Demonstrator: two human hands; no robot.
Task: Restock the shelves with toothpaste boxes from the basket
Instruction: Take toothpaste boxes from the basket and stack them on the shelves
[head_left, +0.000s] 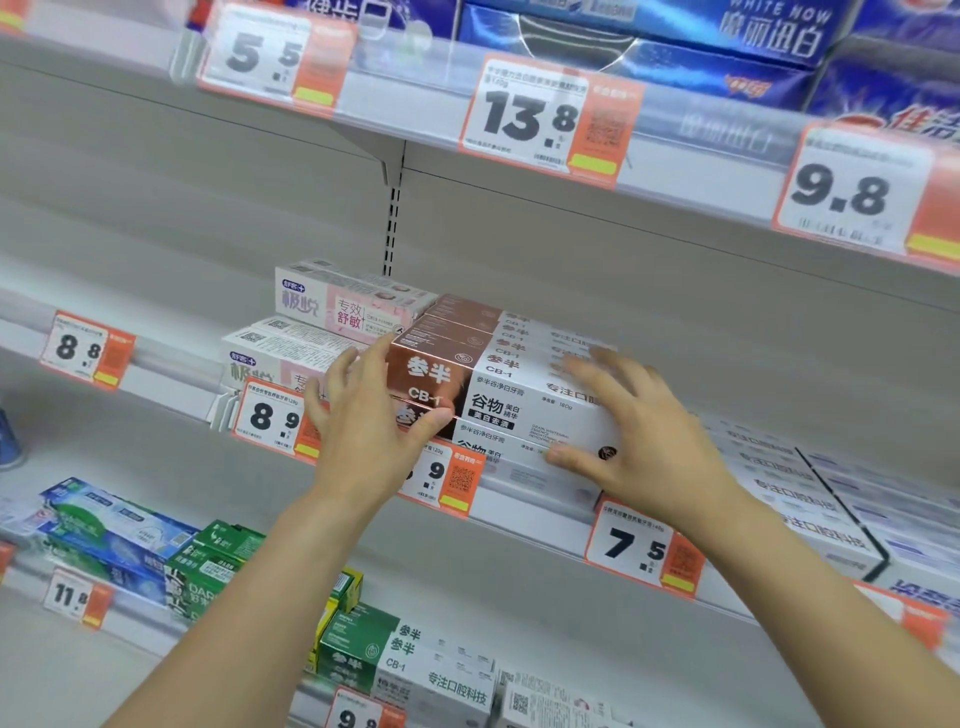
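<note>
Reaching up to the middle shelf (530, 501) of a shop display, a person has both bare hands at a stack of brown-and-white toothpaste boxes (511, 387). The left hand (363, 415) sits at the brown left end of the stack, fingers spread and lightly bent, the thumb lying across the front of that end. The right hand (636, 434) lies on the white front right of the stack, fingers straight and fanned, the thumb low along the bottom edge. Neither hand wraps round a box; both rest flat against the stack. The boxes lie on their long sides, several rows deep and two layers high, at the front edge of the shelf.

Just left of them, touching or nearly so, stands a stack of pink-and-white boxes (337, 306). To the right lie white boxes (800, 499) with blue print. Orange price tags line the shelf rails, one reading 8.9 (272, 415) beside the left hand and one reading 7.5 (641, 548) below the right wrist. The lower shelf holds blue boxes (111, 525), green boxes (218, 556) and green-and-white boxes (395, 660). The upper shelf carries large blue packs (649, 57). The basket is not in view.
</note>
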